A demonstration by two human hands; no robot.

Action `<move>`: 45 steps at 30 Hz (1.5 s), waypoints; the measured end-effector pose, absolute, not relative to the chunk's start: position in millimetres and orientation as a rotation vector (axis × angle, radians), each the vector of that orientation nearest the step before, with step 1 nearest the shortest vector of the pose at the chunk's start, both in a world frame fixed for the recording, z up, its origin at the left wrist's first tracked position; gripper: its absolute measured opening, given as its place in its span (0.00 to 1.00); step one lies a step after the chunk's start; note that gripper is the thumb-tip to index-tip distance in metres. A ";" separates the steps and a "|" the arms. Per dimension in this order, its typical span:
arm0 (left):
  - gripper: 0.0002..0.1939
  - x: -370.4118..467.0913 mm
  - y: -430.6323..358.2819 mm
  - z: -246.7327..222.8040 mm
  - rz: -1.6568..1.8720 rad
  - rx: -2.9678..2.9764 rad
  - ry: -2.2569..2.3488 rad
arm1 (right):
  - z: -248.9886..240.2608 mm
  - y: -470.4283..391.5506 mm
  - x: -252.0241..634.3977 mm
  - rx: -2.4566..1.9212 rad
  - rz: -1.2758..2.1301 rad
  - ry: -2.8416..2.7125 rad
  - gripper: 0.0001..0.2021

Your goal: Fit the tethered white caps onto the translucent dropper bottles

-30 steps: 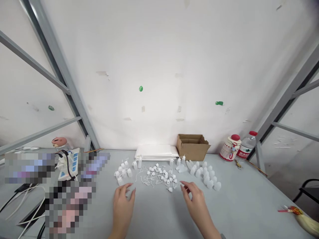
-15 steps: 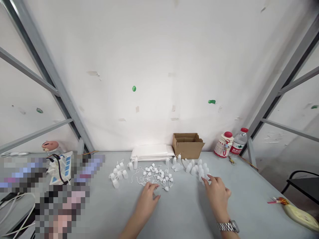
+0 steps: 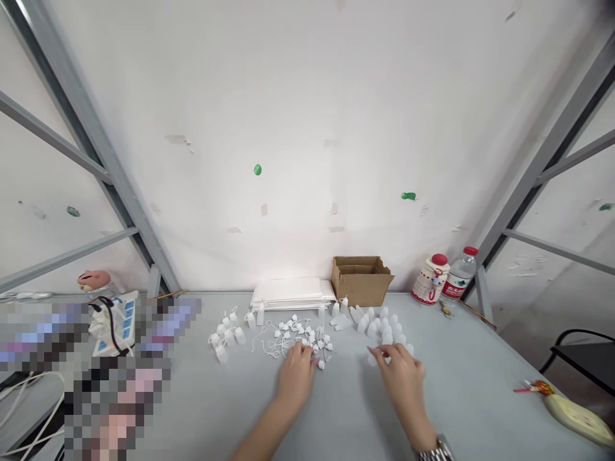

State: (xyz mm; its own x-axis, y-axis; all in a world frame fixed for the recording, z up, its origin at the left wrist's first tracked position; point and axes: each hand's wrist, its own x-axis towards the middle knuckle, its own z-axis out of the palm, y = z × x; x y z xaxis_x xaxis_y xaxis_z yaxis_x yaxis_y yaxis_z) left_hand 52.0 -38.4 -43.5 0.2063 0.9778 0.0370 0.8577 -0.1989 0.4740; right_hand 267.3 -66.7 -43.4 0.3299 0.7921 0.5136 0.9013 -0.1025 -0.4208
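Note:
My left hand [image 3: 296, 374] is at the near edge of a pile of small white caps with strings [image 3: 312, 336]; its fingers are bent together over the pile, and what they grip is hidden. A lone white cap [image 3: 321, 365] lies just right of it. My right hand [image 3: 401, 378] pinches a small translucent bottle [image 3: 371, 360], partly hidden by the fingers. Beyond that hand stand several translucent bottles [image 3: 385, 326], with a few lying on their sides [image 3: 342, 322]. Capped bottles with strings [image 3: 227, 333] form a group at the left.
A cardboard box [image 3: 361, 285] and a stack of white packets [image 3: 292, 293] stand against the wall. Two red-capped bottles [image 3: 430, 280] are at the back right. A power strip [image 3: 115, 323] lies left; a pale yellow object [image 3: 576, 416] lies at the right edge.
My left hand has moved right and forward to the caps, its fingers closing. My right hand has moved left from the bottle group with a bottle in its fingers.

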 end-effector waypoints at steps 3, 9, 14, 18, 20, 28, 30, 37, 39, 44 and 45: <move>0.12 53.0 -35.4 -48.8 0.495 2.127 1.721 | -47.7 -73.7 247.6 -1.840 -0.097 -1.574 0.27; 0.07 41.9 -33.0 -47.7 0.867 1.784 1.575 | -66.6 -79.1 238.9 -1.840 0.112 -1.559 0.23; 0.11 27.9 -38.3 -19.1 1.100 1.118 1.188 | -58.4 -80.1 230.0 -1.683 0.459 -1.443 0.17; 0.14 24.8 -47.3 0.8 1.152 0.946 1.074 | -30.0 -86.6 203.2 -1.326 0.988 -1.340 0.16; 0.14 26.6 -51.8 7.0 1.168 0.952 1.052 | -15.2 -90.5 189.0 -1.151 1.157 -1.316 0.17; 0.12 29.2 -67.3 21.9 1.146 0.997 1.024 | 4.9 -94.5 166.6 -1.209 0.994 -1.500 0.11; 0.12 28.4 -68.7 23.4 1.147 1.008 1.034 | 4.2 -95.0 166.4 -1.241 0.970 -1.522 0.10; 0.16 30.3 -74.3 28.3 1.202 0.986 1.022 | 6.5 -96.6 167.5 -1.317 0.821 -1.546 0.09; 0.17 31.0 -76.5 28.2 1.210 1.026 1.041 | 6.0 -96.1 167.6 -1.336 0.794 -1.544 0.09; 0.15 32.0 -80.9 29.1 1.226 1.145 1.053 | 3.3 -94.8 167.0 -1.348 0.731 -1.521 0.12; 0.14 32.3 -81.6 29.8 1.244 1.155 1.048 | 3.1 -94.7 166.7 -1.346 0.715 -1.517 0.13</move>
